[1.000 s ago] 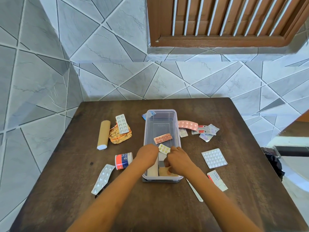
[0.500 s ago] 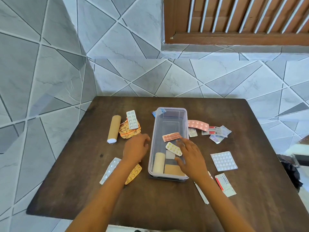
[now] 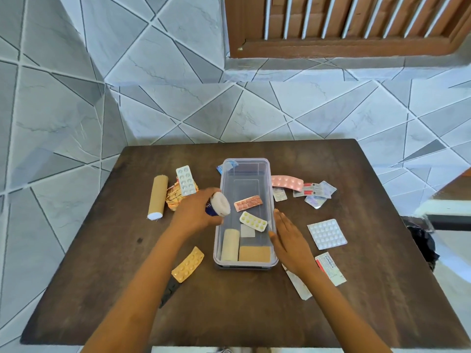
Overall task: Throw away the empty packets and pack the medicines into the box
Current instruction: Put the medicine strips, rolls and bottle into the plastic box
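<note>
A clear plastic box [image 3: 269, 179] stands in the middle of the dark wooden table [image 3: 229, 314]. Inside lie a pink blister strip [image 3: 248, 203], a yellow-pill strip [image 3: 253, 221], a beige bandage roll [image 3: 230, 244] and a tan pad [image 3: 254, 254]. My left hand [image 3: 196, 214] holds a small white-capped bottle [image 3: 219, 205] tilted over the box's left rim. My right hand [image 3: 289, 238] rests flat and open against the box's right wall.
Left of the box lie a cardboard tube [image 3: 158, 196], a crumpled orange packet [image 3: 174, 197], a white blister strip [image 3: 186, 180] and an orange strip [image 3: 188, 264]. On the right are a pink strip [image 3: 287, 181], a white tablet sheet [image 3: 327, 234] and sachets [image 3: 314, 191]. A black bag [image 3: 421, 242] sits beyond the right edge.
My left hand has picked up the small bottle from the table and brought it to the box's left rim. My right hand has come out of the box to its right wall.
</note>
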